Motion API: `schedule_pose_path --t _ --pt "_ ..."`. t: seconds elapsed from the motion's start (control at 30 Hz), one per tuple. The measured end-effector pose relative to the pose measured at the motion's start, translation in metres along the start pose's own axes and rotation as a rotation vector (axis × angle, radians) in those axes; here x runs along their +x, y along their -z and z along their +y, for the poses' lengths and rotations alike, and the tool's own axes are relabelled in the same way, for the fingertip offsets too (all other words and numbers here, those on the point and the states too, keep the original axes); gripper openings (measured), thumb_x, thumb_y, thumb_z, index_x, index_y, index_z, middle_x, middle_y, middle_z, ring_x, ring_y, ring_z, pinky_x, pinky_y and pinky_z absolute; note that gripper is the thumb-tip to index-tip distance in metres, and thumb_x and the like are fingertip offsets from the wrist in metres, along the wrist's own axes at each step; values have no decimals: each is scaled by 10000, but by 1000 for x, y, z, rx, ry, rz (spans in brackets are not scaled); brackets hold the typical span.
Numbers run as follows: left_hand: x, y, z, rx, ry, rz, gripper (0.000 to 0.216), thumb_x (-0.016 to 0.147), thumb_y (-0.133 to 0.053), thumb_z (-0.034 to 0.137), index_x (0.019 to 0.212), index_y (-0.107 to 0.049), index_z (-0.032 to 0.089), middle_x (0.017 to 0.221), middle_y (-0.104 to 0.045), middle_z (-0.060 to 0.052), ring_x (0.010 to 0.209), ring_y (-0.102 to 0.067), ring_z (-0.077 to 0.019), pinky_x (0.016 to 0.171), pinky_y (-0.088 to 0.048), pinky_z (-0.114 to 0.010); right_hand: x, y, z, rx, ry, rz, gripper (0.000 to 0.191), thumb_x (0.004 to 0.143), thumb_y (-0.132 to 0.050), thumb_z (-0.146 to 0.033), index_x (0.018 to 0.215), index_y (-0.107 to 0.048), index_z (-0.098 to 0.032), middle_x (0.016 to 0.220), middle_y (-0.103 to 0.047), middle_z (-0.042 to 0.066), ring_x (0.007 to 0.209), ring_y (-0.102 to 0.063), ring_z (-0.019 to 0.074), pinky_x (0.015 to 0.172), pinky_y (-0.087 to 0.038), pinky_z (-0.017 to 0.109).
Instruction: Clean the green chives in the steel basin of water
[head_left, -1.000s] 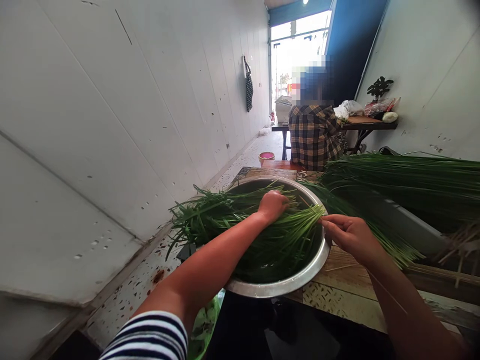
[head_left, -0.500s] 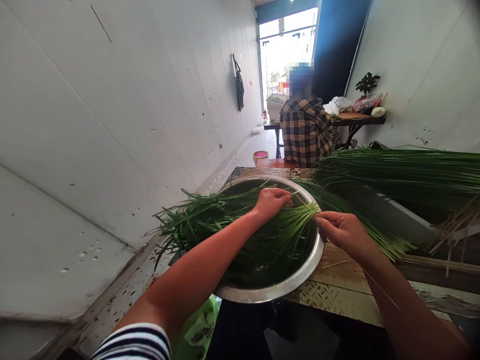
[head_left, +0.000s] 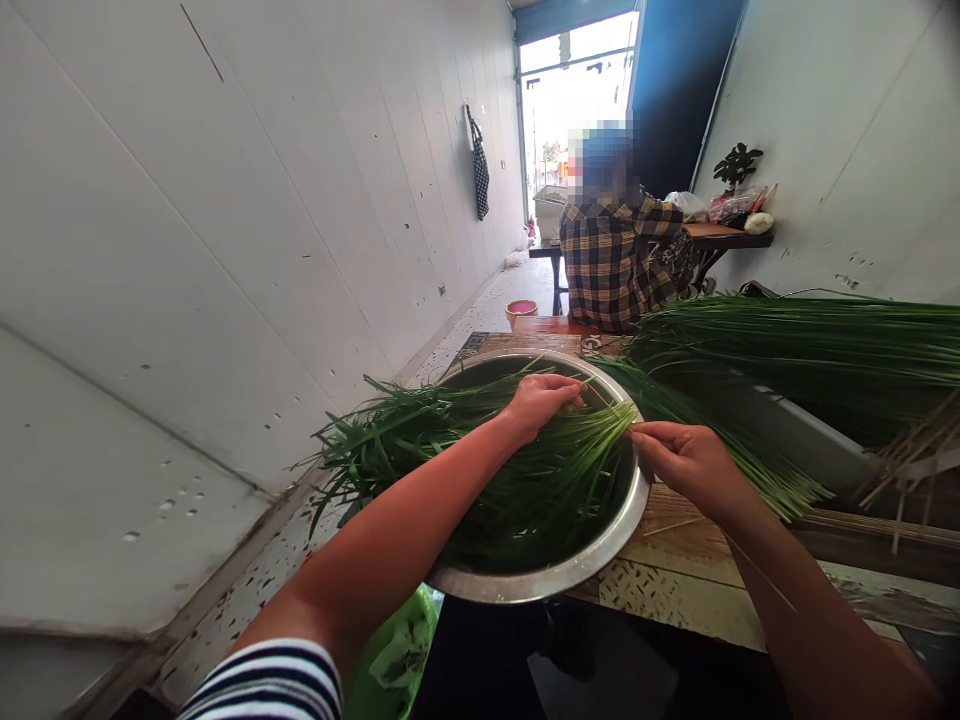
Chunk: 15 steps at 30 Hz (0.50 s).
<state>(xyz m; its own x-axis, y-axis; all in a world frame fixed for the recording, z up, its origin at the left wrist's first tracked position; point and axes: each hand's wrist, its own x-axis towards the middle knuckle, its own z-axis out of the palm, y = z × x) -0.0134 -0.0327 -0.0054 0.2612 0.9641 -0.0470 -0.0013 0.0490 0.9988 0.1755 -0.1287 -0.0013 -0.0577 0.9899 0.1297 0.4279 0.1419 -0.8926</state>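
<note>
A wide steel basin (head_left: 600, 565) holds a heap of long garlic chives (head_left: 420, 410), whose leaf tips hang over its left rim. Over the basin my left hand (head_left: 546, 400) is closed, its thumb and finger pinching a chive near its pale end. My right hand (head_left: 686, 460) is at the basin's right rim, pinching the end of a thin bamboo skewer (head_left: 600, 396). The skewer slants up toward my left fingertips, with a fan of pale chive stems (head_left: 611, 425) gathered along it. A second thin stick (head_left: 765, 580) crosses my right forearm.
More chives (head_left: 810, 335) are piled at right over a grey tray (head_left: 802, 420), with several skewers (head_left: 911, 455) poking out. A green bag-lined bin (head_left: 397, 660) stands below left. Ahead, a person in a plaid shirt (head_left: 611, 260) sits by a table (head_left: 720, 240).
My left hand has shifted very slightly left, while my right hand stays at the rim. The person ahead has moved an arm and leans a little to the right.
</note>
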Motion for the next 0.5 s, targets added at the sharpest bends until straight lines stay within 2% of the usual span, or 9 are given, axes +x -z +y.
schedule_pose_path --t 0.27,0.5 --pt "0 -1 2 -31 -8 -5 105 745 -647 165 757 -712 83 602 -645 -23 512 -484 -53 547 -383 -208 1 1 1 -45 -6 -1 361 780 -558 -427 880 -765 -148 729 -711 45 653 -623 171 586 -479 244" --pt "1 -1 0 -33 -3 10 102 751 -646 157 766 -715 84 586 -637 -17 497 -471 -43 507 -356 -187 1 1 2 -58 14 7 371 774 -564 -437 877 -766 -143 736 -719 53 616 -606 164 548 -469 247"
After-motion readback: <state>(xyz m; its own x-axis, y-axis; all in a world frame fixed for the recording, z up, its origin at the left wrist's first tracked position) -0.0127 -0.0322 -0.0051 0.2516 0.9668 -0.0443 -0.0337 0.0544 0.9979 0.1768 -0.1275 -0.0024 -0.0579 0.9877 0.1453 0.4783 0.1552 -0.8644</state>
